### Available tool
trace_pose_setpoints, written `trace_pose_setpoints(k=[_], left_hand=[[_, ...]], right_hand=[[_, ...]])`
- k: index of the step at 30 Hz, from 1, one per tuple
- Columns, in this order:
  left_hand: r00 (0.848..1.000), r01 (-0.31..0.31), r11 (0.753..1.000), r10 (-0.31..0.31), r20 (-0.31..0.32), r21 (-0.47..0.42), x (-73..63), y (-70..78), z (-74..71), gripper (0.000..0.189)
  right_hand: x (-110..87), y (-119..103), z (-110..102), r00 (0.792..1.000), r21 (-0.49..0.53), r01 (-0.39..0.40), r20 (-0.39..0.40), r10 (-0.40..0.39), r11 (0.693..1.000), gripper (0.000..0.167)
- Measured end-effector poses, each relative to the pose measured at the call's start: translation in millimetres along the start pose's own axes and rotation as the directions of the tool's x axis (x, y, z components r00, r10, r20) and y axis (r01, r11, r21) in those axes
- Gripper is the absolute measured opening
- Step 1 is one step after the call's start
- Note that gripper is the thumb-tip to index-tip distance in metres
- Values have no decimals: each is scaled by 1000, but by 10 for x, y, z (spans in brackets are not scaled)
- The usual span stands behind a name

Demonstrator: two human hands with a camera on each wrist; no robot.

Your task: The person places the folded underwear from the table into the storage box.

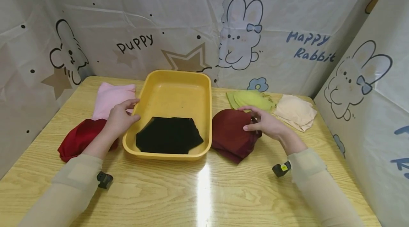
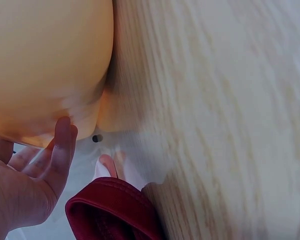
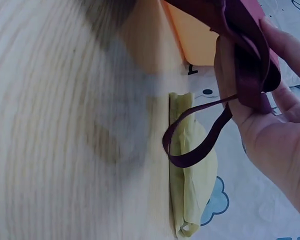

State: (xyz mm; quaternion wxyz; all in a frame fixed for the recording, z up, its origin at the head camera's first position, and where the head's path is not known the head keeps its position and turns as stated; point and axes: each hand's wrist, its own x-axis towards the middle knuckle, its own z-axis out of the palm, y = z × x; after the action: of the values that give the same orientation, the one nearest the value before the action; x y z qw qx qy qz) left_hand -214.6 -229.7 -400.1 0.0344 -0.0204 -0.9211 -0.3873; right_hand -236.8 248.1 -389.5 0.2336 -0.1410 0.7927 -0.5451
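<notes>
In the head view my right hand (image 1: 266,123) holds a folded maroon bra (image 1: 230,131) at its right end, thumb in front and fingers behind. A loop of its strap (image 3: 190,159) dangles below the palm in the right wrist view. My left hand (image 1: 121,117) rests at the left rim of a yellow plastic tray (image 1: 177,77), fingers loosely bent, with fingertips (image 2: 64,125) against the tray's outer wall. Inside the tray, at its near end, lies a flat black folded garment (image 1: 169,136). The maroon bra overlaps the tray's right side in the head view.
A dark red satiny garment (image 1: 81,138) lies under my left forearm, and a folded pink cloth (image 1: 110,99) sits behind it. Back right on the wooden table (image 1: 243,191) are a yellow-green bra (image 1: 250,100) and a beige folded garment (image 1: 295,110). Printed fabric surrounds the table.
</notes>
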Motion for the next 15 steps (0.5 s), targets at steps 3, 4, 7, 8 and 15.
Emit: trace_pose_setpoints(k=[3,4,7,8,15], left_hand=[[1000,-1,1000,1,-4,1,1,0,-2,59],[1000,0,1000,0,-5,0,3,-3,-1,59],[1000,0,1000,0,-2,0,8,-9,0,59],[1000,1,1000,-1,0,0,9,-10,0,59],[1000,2,1000,-2,2,4,14,-19,4,59]], right_hand=[[-6,-25,12,1000,54,27,12,-27,998,67],[-8,-32,17,999,66,34,14,-35,997,66],[-14,-51,32,999,93,43,17,-45,995,65],[-16,-59,37,999,99,42,15,-43,994,65],[-26,-138,68,1000,150,29,4,-30,988,63]])
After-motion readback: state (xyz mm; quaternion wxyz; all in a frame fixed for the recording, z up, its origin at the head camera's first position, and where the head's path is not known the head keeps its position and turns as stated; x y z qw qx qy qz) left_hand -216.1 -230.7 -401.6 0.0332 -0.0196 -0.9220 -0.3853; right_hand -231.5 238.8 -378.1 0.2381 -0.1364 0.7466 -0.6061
